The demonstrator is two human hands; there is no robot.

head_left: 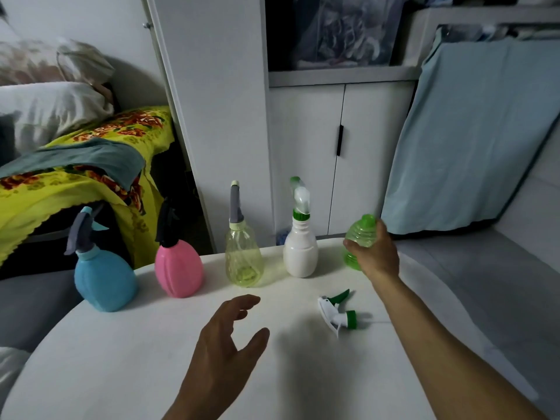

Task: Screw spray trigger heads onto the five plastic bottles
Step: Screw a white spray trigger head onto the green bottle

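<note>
Head view shows four bottles along the far edge of the white desk [127,368] already wearing their heads: the blue bottle [103,283], the pink bottle [179,269], the clear yellow bottle [244,259] and the white bottle [300,253]. Only the green bottle [359,241] at the right end of the row has a bare neck.

The right hand [377,253] is wrapped around the green bottle's body, thumb on the near side, the fingers hidden behind it; whether the base is on the desk or just lifted is hard to tell. The left hand [224,334] hovers over the middle of the desk with its fingers spread and loosely curved, holding nothing. The last trigger head [338,312], white with a green collar and lever, lies on its side on the desk between the two hands, nearer the right forearm.

The step in hand looks like fetching this bottle for its head. Done well, the bottle comes toward the middle of the desk and stays upright, gripped low on the body so the neck is free. The left hand should take the trigger head by its collar, not the lever, and guide any dip tube into the neck first. Set the collar square on the thread; a short back-turn helps it seat before tightening. A tilted start would likely cross-thread, and this thin, ribbed plastic probably deforms if squeezed hard.
</note>
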